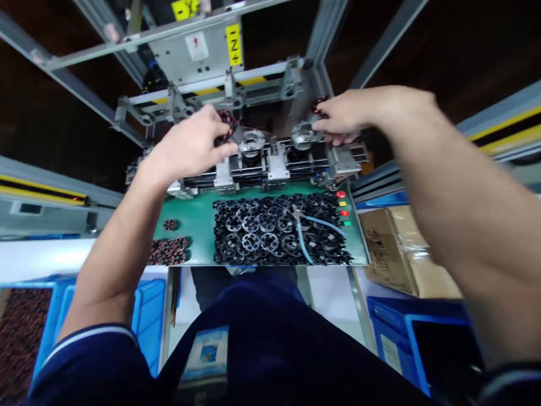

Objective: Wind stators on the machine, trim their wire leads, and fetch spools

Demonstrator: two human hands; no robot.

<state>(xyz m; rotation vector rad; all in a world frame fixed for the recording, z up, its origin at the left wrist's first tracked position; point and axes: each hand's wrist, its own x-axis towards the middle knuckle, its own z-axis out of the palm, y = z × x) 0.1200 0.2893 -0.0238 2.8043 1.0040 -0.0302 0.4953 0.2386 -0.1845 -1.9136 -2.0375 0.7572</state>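
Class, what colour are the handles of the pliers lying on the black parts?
Light blue handles, best seen in the head view.

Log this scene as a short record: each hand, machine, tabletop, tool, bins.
Left hand: grips a dark, orange-flecked part
Right hand: grips a similar part near the right-hand ring holder; contact with the holder unclear
Machine: another ring holder near the left hand
Green tabletop: black parts massed in the middle, orange-flecked pieces at left
Tool: blue-handled pliers, handles spread, lying on the black parts
Bins: blue, left and right
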